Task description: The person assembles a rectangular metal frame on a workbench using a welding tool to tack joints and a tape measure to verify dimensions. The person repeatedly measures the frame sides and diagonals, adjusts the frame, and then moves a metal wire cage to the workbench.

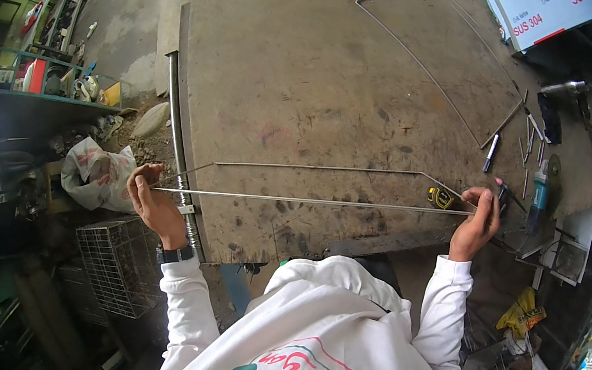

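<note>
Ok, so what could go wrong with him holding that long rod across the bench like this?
The thin metal rod spans between the left hand and right hand, so it may sag or flex and throw off alignment. The yellow tape measure lies right beside the right hand and could get knocked. The left hand overhangs the table edge, unsupported.

Thin straight grey metal rod point(309, 200) lies flat across the near part of the rusty surface point(293, 66), left end overhanging the edge. Yellow tape measure point(440, 198) sits just beside its right end.
</note>
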Demonstrator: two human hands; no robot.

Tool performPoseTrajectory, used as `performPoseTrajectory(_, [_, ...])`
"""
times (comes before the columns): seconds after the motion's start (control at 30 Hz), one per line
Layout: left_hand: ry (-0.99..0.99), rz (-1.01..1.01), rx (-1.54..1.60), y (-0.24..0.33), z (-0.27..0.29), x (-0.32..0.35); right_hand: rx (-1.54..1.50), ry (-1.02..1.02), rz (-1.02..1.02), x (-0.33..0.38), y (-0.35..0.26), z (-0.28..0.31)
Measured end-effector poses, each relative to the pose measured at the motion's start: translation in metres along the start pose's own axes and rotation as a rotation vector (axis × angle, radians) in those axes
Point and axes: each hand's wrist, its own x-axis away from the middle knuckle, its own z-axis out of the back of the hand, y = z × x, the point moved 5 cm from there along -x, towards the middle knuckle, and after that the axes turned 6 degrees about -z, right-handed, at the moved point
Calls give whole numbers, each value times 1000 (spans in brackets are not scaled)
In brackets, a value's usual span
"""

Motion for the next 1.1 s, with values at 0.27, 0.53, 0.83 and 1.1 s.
performPoseTrajectory(0.27, [55,100,-134,-3,-5,4,-152,-37,-41,-31,20,-8])
performPoseTrajectory(0.53, [298,-182,-325,8,-10,45,-121,-143,-26,-64,12,-32])
performPoseTrajectory(0.83, [344,-128,-247,9,20,89,-106,-298,-69,-85,6,-67])
performPoseTrajectory(1.1, [366,-131,-265,8,29,113,-52,-363,-112,-99,8,-93])
